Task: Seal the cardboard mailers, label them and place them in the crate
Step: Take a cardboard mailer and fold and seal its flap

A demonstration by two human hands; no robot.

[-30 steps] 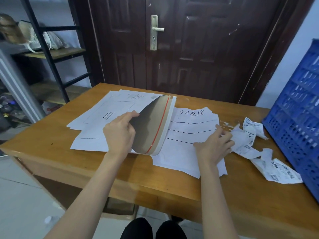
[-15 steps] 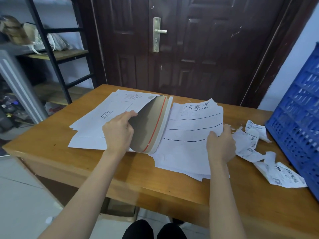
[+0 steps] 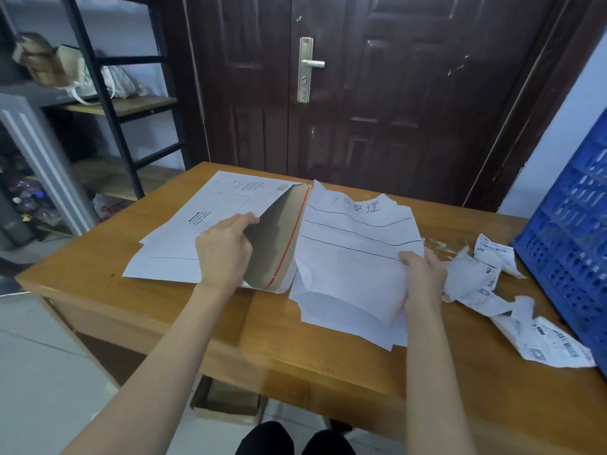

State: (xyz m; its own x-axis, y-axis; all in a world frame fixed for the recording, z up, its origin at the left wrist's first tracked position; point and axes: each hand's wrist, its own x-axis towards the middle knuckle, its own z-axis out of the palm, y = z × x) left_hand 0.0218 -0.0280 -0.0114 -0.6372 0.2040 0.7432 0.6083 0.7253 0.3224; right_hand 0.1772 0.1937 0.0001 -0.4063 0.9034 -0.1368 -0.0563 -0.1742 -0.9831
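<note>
Both bare arms reached out over the near edge of the tabletop. The left hand curled its fingers round something. The right hand pinched with thumb on top.

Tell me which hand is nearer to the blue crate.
Right. The right hand grips the sheets of paper, with only the crumpled labels between it and the blue crate. The left hand holds the mailer flap, farther away.

White cardboard mailer flat on table, flap raised (red strip showing); blue crate right.
</note>
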